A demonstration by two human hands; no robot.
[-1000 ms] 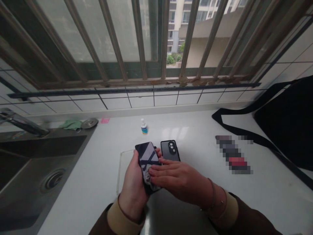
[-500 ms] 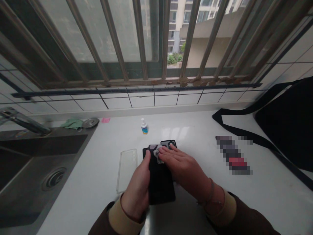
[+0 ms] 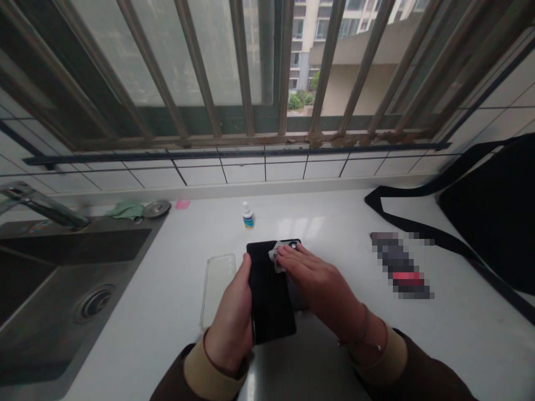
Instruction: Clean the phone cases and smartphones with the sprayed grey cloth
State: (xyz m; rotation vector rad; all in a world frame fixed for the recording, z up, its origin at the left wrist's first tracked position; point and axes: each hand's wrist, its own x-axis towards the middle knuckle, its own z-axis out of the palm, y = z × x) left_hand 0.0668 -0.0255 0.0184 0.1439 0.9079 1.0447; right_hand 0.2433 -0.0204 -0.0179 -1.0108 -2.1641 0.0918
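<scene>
My left hand (image 3: 229,320) grips a black smartphone (image 3: 270,292) by its left edge, screen up, above the white counter (image 3: 167,312). My right hand (image 3: 317,284) presses a small grey wipe (image 3: 276,255) with its fingertips onto the phone's upper right corner. A second black phone with a camera block (image 3: 292,244) lies on the counter, mostly hidden behind the held phone and my right hand. A clear phone case (image 3: 217,287) lies flat just left of my left hand. A small white bottle with a blue label (image 3: 248,216) stands behind the phones.
A steel sink (image 3: 62,289) with a tap (image 3: 37,203) fills the left side. A green cloth (image 3: 125,210) and a metal drain plug (image 3: 156,208) lie at its back edge. A black bag with a strap (image 3: 493,217) sits at the right. A barred window (image 3: 267,72) runs behind.
The wipe under my right fingertips has moved from the lower part of the screen up to its top right corner. The phone now lies flatter and covers more of the second phone.
</scene>
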